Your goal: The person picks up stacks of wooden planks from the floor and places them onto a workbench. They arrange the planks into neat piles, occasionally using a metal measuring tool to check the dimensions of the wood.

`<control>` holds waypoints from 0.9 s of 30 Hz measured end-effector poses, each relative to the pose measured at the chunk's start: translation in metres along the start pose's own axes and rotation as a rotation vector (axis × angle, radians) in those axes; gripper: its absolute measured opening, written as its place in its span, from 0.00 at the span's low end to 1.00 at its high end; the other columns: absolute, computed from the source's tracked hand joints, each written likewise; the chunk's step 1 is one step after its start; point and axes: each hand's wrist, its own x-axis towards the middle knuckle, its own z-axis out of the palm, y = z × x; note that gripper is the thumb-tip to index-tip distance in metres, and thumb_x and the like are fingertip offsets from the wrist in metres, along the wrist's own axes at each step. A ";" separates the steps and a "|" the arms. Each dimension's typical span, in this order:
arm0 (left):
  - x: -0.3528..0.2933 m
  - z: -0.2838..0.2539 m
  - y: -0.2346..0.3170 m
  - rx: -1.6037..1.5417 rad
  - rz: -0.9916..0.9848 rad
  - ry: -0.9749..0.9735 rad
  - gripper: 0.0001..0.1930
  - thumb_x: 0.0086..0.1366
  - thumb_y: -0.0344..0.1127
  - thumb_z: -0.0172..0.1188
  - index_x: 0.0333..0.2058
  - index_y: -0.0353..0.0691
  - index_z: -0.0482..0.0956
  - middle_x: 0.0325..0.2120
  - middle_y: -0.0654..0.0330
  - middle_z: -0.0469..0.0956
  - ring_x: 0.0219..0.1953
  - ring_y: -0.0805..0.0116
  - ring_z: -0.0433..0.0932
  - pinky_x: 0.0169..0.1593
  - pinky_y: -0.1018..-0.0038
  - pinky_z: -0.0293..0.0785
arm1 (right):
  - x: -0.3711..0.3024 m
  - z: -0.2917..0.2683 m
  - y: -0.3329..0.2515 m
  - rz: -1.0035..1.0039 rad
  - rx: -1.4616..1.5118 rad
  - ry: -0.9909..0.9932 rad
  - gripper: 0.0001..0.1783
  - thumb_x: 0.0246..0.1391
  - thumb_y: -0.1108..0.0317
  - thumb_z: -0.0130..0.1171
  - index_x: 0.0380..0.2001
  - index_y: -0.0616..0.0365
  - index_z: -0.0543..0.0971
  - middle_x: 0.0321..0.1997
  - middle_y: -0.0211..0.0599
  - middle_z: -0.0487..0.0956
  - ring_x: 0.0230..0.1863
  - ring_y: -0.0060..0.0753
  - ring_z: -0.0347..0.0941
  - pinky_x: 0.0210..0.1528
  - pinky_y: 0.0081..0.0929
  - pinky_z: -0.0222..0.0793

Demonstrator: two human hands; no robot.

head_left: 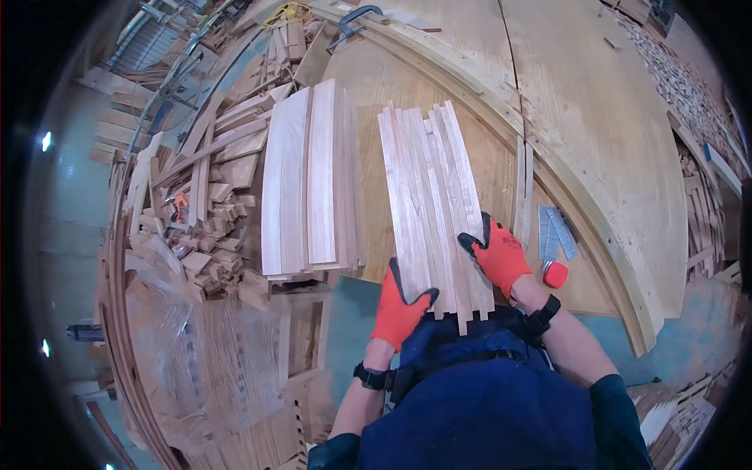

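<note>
A bundle of long, narrow wooden strips lies on the plywood work table in front of me, with uneven ends at both sides. My left hand, in a red glove with black fingertips, grips the bundle's near left edge, its thumb over the top. On the opposite edge, my right hand in a matching glove closes around the strips, thumb on top and fingers along the outer side. The near ends reach to my blue apron. To the left stands a neat stack of wider boards, close to the bundle.
A curved wooden rail runs across the table on the right. Inside it lie strips of metal staples and a red tape measure. A blue clamp sits at the far edge. Offcuts are heaped at left.
</note>
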 end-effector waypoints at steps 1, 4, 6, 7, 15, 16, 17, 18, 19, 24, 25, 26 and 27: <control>-0.013 -0.001 0.026 -0.066 -0.093 -0.037 0.49 0.54 0.37 0.72 0.69 0.34 0.53 0.61 0.44 0.65 0.65 0.53 0.65 0.65 0.61 0.65 | 0.001 0.000 0.002 0.004 0.000 -0.016 0.37 0.57 0.54 0.60 0.64 0.63 0.64 0.55 0.57 0.75 0.56 0.56 0.73 0.57 0.45 0.70; -0.037 0.002 0.002 0.046 -0.044 -0.008 0.49 0.54 0.35 0.71 0.70 0.32 0.51 0.63 0.45 0.63 0.67 0.54 0.62 0.67 0.61 0.62 | 0.000 -0.003 -0.001 -0.017 0.000 -0.022 0.38 0.57 0.53 0.60 0.64 0.64 0.64 0.55 0.58 0.74 0.55 0.57 0.74 0.57 0.46 0.70; -0.045 0.007 0.001 0.071 -0.080 0.004 0.49 0.55 0.35 0.71 0.70 0.32 0.50 0.65 0.44 0.61 0.67 0.54 0.62 0.67 0.61 0.62 | 0.000 -0.008 -0.002 -0.016 0.007 -0.027 0.38 0.57 0.52 0.60 0.64 0.65 0.64 0.56 0.58 0.74 0.55 0.57 0.74 0.57 0.46 0.70; -0.046 0.010 0.003 0.076 -0.085 0.016 0.50 0.55 0.36 0.71 0.70 0.32 0.49 0.65 0.44 0.61 0.67 0.54 0.62 0.67 0.61 0.62 | 0.001 -0.010 -0.002 -0.012 0.014 -0.044 0.38 0.58 0.52 0.60 0.64 0.65 0.64 0.56 0.58 0.74 0.55 0.57 0.74 0.57 0.45 0.70; -0.061 0.023 -0.006 0.172 -0.232 0.137 0.50 0.59 0.41 0.70 0.71 0.33 0.47 0.68 0.42 0.57 0.70 0.54 0.59 0.68 0.63 0.59 | 0.004 -0.012 0.001 -0.040 0.070 -0.045 0.39 0.57 0.49 0.62 0.63 0.66 0.65 0.56 0.59 0.73 0.55 0.57 0.74 0.56 0.44 0.71; -0.067 0.021 -0.019 0.187 -0.208 0.145 0.46 0.61 0.37 0.67 0.71 0.35 0.48 0.69 0.42 0.55 0.70 0.54 0.58 0.68 0.63 0.59 | 0.005 -0.014 -0.001 -0.032 0.086 -0.064 0.40 0.57 0.49 0.62 0.63 0.65 0.65 0.56 0.59 0.73 0.55 0.57 0.74 0.56 0.44 0.71; -0.070 0.017 -0.019 0.157 -0.164 0.170 0.45 0.61 0.36 0.66 0.71 0.35 0.49 0.69 0.43 0.57 0.70 0.55 0.59 0.68 0.63 0.59 | 0.004 -0.018 -0.001 -0.018 0.092 -0.080 0.40 0.56 0.49 0.62 0.63 0.65 0.65 0.56 0.59 0.73 0.56 0.57 0.74 0.57 0.44 0.71; -0.073 0.011 -0.017 0.130 -0.120 0.193 0.44 0.62 0.35 0.65 0.71 0.36 0.50 0.68 0.44 0.59 0.69 0.55 0.60 0.68 0.63 0.59 | 0.003 -0.018 -0.005 -0.021 0.094 -0.088 0.40 0.56 0.50 0.62 0.63 0.65 0.65 0.56 0.59 0.73 0.55 0.57 0.74 0.57 0.44 0.71; -0.077 0.006 -0.014 0.099 -0.078 0.214 0.43 0.62 0.34 0.64 0.71 0.36 0.51 0.67 0.45 0.61 0.69 0.55 0.61 0.68 0.63 0.59 | 0.001 -0.019 -0.007 -0.022 0.091 -0.098 0.39 0.56 0.50 0.62 0.63 0.64 0.65 0.56 0.59 0.73 0.55 0.57 0.74 0.56 0.44 0.71; -0.069 -0.054 0.022 0.397 0.173 0.582 0.34 0.61 0.29 0.64 0.66 0.36 0.63 0.59 0.48 0.70 0.62 0.55 0.69 0.65 0.64 0.64 | 0.002 -0.011 0.002 -0.047 0.094 -0.051 0.38 0.56 0.51 0.63 0.63 0.64 0.65 0.54 0.60 0.74 0.54 0.58 0.74 0.56 0.45 0.71; -0.061 -0.071 0.029 0.554 0.233 0.637 0.34 0.60 0.31 0.65 0.65 0.36 0.63 0.59 0.47 0.70 0.62 0.54 0.69 0.65 0.63 0.64 | 0.003 -0.009 0.002 -0.052 0.090 -0.052 0.38 0.56 0.51 0.63 0.62 0.64 0.65 0.54 0.60 0.74 0.54 0.58 0.74 0.56 0.45 0.71; -0.050 -0.088 0.039 0.712 0.296 0.682 0.34 0.60 0.32 0.66 0.64 0.36 0.64 0.59 0.46 0.70 0.62 0.52 0.69 0.64 0.62 0.64 | 0.004 -0.008 0.003 -0.048 0.088 -0.048 0.38 0.56 0.51 0.63 0.62 0.63 0.65 0.54 0.59 0.74 0.54 0.58 0.74 0.56 0.45 0.71; -0.037 -0.102 0.050 0.776 0.284 0.688 0.36 0.59 0.36 0.67 0.64 0.36 0.64 0.59 0.46 0.70 0.62 0.50 0.68 0.65 0.60 0.63 | 0.005 -0.007 0.004 -0.042 0.087 -0.044 0.38 0.56 0.51 0.62 0.62 0.63 0.65 0.54 0.59 0.74 0.54 0.58 0.74 0.56 0.45 0.70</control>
